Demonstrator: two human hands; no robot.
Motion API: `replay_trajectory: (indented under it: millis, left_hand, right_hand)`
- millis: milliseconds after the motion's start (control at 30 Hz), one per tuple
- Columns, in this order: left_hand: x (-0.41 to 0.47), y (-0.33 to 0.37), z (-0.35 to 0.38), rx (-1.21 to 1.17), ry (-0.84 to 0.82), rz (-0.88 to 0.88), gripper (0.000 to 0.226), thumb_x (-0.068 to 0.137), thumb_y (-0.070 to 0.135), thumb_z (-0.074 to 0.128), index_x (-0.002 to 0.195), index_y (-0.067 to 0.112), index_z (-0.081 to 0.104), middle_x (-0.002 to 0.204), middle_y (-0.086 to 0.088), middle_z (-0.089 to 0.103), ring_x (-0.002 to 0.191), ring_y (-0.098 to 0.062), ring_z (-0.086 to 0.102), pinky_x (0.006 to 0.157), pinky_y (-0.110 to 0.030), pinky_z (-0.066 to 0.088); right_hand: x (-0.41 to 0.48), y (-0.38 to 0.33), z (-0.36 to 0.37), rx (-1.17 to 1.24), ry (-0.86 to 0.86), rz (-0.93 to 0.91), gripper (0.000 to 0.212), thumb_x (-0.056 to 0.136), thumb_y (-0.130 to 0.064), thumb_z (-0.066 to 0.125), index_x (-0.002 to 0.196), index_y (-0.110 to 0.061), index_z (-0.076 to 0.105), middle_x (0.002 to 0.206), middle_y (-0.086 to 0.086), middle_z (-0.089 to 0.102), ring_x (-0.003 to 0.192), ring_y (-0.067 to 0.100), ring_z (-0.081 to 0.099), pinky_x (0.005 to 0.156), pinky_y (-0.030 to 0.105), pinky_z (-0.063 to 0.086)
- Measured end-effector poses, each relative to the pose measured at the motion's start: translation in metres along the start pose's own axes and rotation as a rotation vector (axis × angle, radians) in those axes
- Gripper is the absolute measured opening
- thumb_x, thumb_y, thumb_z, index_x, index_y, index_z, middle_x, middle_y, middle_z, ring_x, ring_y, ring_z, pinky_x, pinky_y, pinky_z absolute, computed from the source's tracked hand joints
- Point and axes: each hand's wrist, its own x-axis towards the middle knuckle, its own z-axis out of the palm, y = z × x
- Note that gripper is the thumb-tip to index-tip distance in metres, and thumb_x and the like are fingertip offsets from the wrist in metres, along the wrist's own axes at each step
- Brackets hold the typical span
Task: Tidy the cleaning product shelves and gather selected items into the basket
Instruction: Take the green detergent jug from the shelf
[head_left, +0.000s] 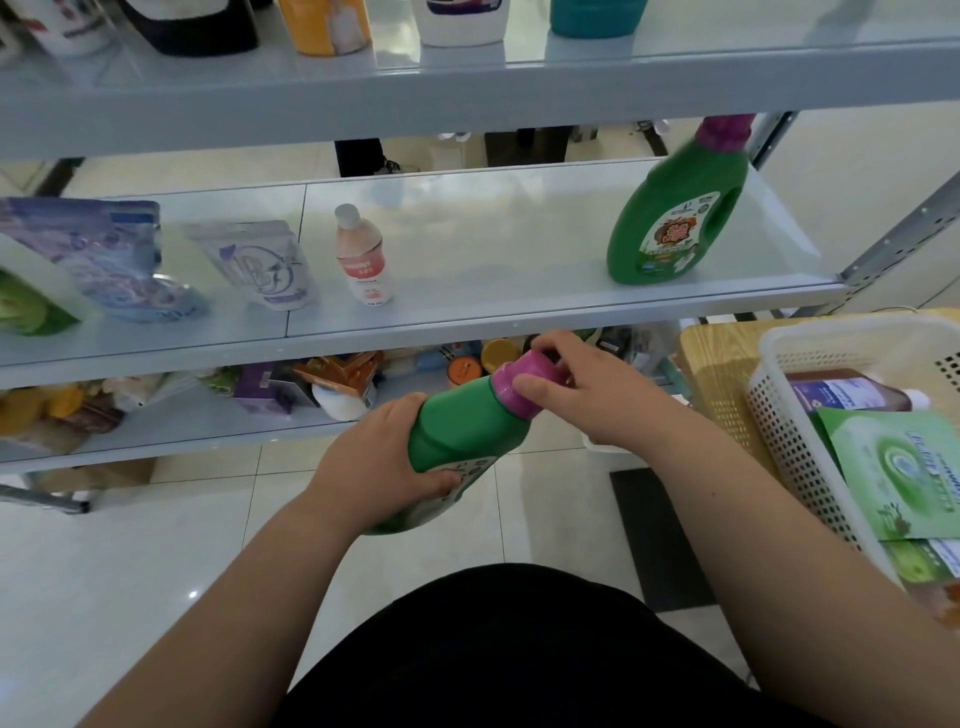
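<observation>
From the head view, the person is holding a green bottle (457, 431) in front of the body, low down, just under the front edge of the middle shelf (467, 317). The bottle is lying tilted. Its bottom is pointing down and back toward the person, and its pink cap (511, 382) is pointing up, away and to the right. The left hand (379, 462) is gripping the fat lower part, with its fingers (441, 480) curling round onto the label. The right hand (587, 395) is sitting on the top end, with its thumb and fingers wrapping round the cap. So both hands are holding the bottle, one at each end, and nothing is hanging loose. The basket (779, 431) is sitting on a table (711, 364) to the right, with a few things already lying in it. It is on the cap side, so the right hand is the nearer one. Going in there looks like a swing to the right, cap end first. Another green bottle (675, 218) is standing on the middle shelf, far to the right.
</observation>
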Motion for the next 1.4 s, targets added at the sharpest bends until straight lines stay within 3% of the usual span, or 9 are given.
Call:
replay_trajectory:
  millis: [133, 200, 367, 567, 733, 833, 1000, 1133, 1400]
  left_hand:
    - [-0.003, -0.001, 0.001, 0.004, -0.001, 0.000, 0.085, 0.064, 0.071, 0.076, 0.133, 0.039, 0.039, 0.122, 0.011, 0.060, 0.094, -0.007, 0.047, 0.079, -0.027, 0.043]
    - [-0.004, -0.001, 0.000, 0.011, -0.001, -0.015, 0.085, 0.064, 0.072, 0.074, 0.134, 0.038, 0.041, 0.123, 0.011, 0.061, 0.094, -0.008, 0.049, 0.078, -0.028, 0.043]
    - [-0.005, -0.003, -0.001, 0.050, -0.010, -0.027, 0.081, 0.070, 0.068, 0.073, 0.137, 0.036, 0.042, 0.127, 0.007, 0.063, 0.104, -0.019, 0.062, 0.081, -0.032, 0.048]
    - [-0.004, -0.008, -0.003, 0.007, 0.010, -0.044, 0.081, 0.067, 0.067, 0.076, 0.135, 0.036, 0.043, 0.124, 0.009, 0.062, 0.095, -0.011, 0.053, 0.078, -0.028, 0.043]
    - [-0.003, -0.013, -0.002, -0.009, 0.008, -0.028, 0.082, 0.065, 0.068, 0.077, 0.132, 0.037, 0.042, 0.122, 0.011, 0.059, 0.094, -0.007, 0.045, 0.079, -0.027, 0.042]
    - [-0.002, -0.015, -0.003, -0.019, 0.007, -0.023, 0.083, 0.064, 0.068, 0.077, 0.132, 0.037, 0.042, 0.121, 0.012, 0.058, 0.094, -0.007, 0.045, 0.079, -0.028, 0.041]
    - [-0.003, -0.025, -0.001, -0.143, -0.019, -0.078, 0.080, 0.063, 0.060, 0.084, 0.129, 0.040, 0.044, 0.115, 0.014, 0.057, 0.097, -0.011, 0.054, 0.079, -0.029, 0.043]
    - [-0.005, -0.033, 0.002, -0.291, -0.017, -0.098, 0.079, 0.061, 0.047, 0.092, 0.125, 0.045, 0.045, 0.108, 0.023, 0.057, 0.096, -0.006, 0.057, 0.075, -0.021, 0.042]
    - [-0.005, -0.033, -0.003, -0.386, -0.002, -0.115, 0.073, 0.058, 0.049, 0.090, 0.112, 0.063, 0.043, 0.104, 0.034, 0.058, 0.099, 0.019, 0.052, 0.072, -0.013, 0.042]
  right_hand:
    - [0.000, -0.004, 0.000, 0.000, 0.006, -0.084, 0.034, 0.080, -0.056, 0.051, 0.114, -0.053, 0.049, 0.110, -0.020, 0.057, 0.097, 0.002, 0.056, 0.076, 0.026, 0.048]
    - [-0.002, -0.003, 0.000, 0.006, -0.042, -0.136, 0.051, 0.077, -0.045, 0.057, 0.123, -0.060, 0.045, 0.128, -0.015, 0.052, 0.111, 0.005, 0.054, 0.086, 0.025, 0.048]
    - [0.007, -0.011, 0.006, -0.085, 0.001, -0.034, 0.057, 0.074, -0.081, 0.042, 0.117, -0.043, 0.050, 0.108, -0.021, 0.054, 0.098, 0.007, 0.057, 0.081, 0.031, 0.050]
    - [0.006, -0.015, 0.003, -0.011, -0.033, -0.205, 0.047, 0.073, -0.047, 0.060, 0.117, -0.061, 0.050, 0.119, -0.036, 0.048, 0.114, -0.007, 0.048, 0.086, 0.017, 0.046]
    - [0.012, -0.017, 0.006, -0.094, 0.004, -0.065, 0.055, 0.075, -0.080, 0.045, 0.117, -0.045, 0.054, 0.110, -0.021, 0.056, 0.097, 0.004, 0.056, 0.083, 0.032, 0.051]
    - [0.009, -0.020, 0.005, -0.015, 0.014, -0.113, 0.031, 0.080, -0.056, 0.057, 0.110, -0.047, 0.057, 0.108, -0.023, 0.055, 0.100, 0.002, 0.054, 0.084, 0.030, 0.054]
    - [0.000, -0.022, -0.004, 0.274, 0.098, -0.103, 0.042, 0.068, -0.024, 0.067, 0.101, -0.049, 0.060, 0.111, -0.019, 0.058, 0.092, -0.005, 0.058, 0.069, 0.015, 0.050]
    - [-0.004, -0.014, -0.008, 0.473, 0.130, -0.066, 0.044, 0.079, -0.002, 0.066, 0.098, -0.042, 0.061, 0.100, -0.005, 0.065, 0.075, 0.001, 0.059, 0.068, 0.022, 0.051]
    - [-0.005, -0.014, -0.007, 0.498, 0.108, -0.079, 0.044, 0.073, -0.012, 0.066, 0.103, -0.044, 0.063, 0.097, -0.013, 0.067, 0.077, -0.003, 0.062, 0.066, 0.016, 0.052]
